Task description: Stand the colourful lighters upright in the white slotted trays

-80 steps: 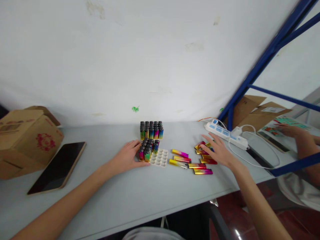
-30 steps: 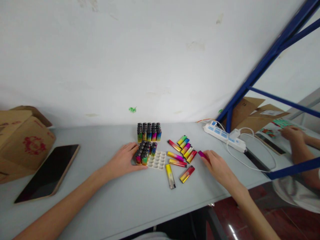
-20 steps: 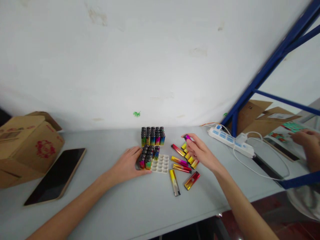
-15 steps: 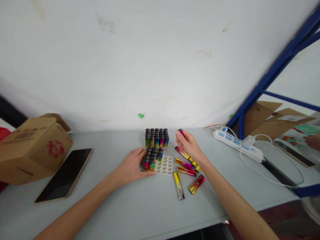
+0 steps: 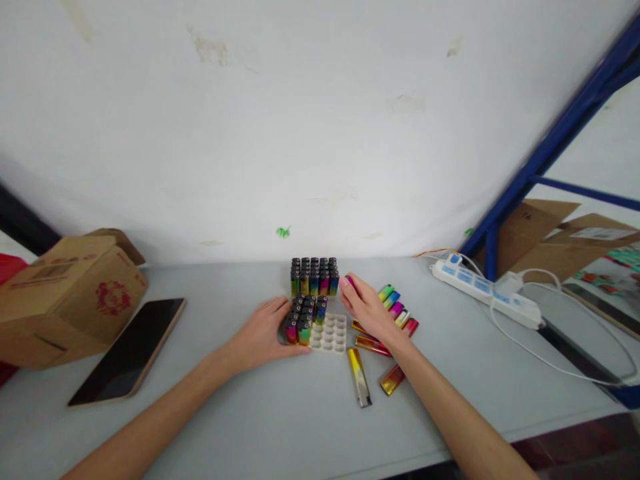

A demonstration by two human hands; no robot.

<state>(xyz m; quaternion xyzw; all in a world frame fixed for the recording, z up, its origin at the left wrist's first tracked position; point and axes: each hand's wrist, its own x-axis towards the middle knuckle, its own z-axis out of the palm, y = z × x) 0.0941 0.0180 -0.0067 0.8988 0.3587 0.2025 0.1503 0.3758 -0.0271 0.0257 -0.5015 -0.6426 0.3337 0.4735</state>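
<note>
A white tray [image 5: 331, 333] with round-edged slots stands on the table. Upright black-topped lighters [image 5: 305, 328] fill its left part, while its right slots show bare. My left hand [image 5: 265, 331] grips the tray's left side, thumb along the front edge and fingers behind. Just above the tray's back right, my right hand [image 5: 364, 305] is closed around a purple lighter [image 5: 349, 281], mostly hidden by the fingers. Behind the tray stands a tight block of upright lighters [image 5: 314, 277]. Loose shiny lighters lie to the right, among them a yellow and silver one [image 5: 360, 379].
On the left are a cardboard box [image 5: 75, 300] and a dark tablet [image 5: 130, 350]. A white power strip [image 5: 485, 293] with cables lies at the right, beside a blue metal frame [image 5: 493, 250]. A white wall [image 5: 320, 133] rises behind the table.
My right hand has moved left and slightly down with the purple lighter, closer to the tray. More loose lighters show behind it. My left hand stays at the tray.
</note>
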